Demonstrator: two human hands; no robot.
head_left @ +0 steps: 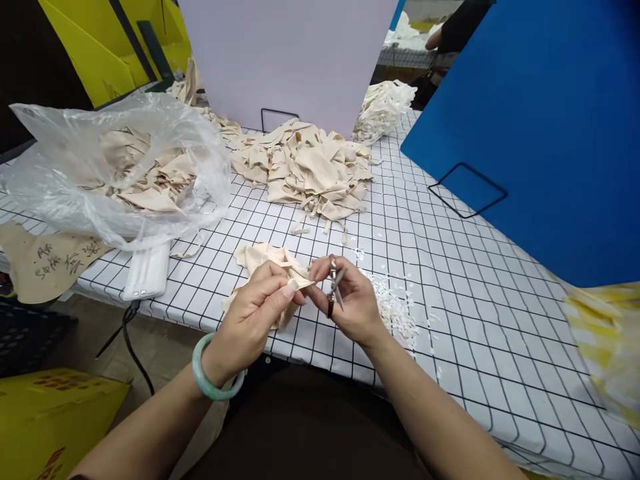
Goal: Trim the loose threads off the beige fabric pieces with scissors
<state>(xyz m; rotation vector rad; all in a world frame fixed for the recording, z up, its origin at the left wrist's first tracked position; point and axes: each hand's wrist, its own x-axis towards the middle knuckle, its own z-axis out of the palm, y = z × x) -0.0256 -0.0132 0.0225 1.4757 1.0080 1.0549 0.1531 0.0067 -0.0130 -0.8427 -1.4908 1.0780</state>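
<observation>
My left hand (257, 303) pinches a beige fabric piece (265, 257) near the front edge of the table, its fingertips holding one corner. My right hand (350, 300) grips small metal thread snips (334, 285), their blades right beside that corner. A green bangle (213, 373) circles my left wrist. White thread clippings (395, 310) lie scattered just right of my right hand.
The checked tablecloth (460, 280) carries a pile of beige fabric pieces (305, 170) at the back, a clear plastic bag (115, 167) of more pieces at left, a white phone (147, 272), a blue board (540, 127) at right and a lilac board (295, 60) behind.
</observation>
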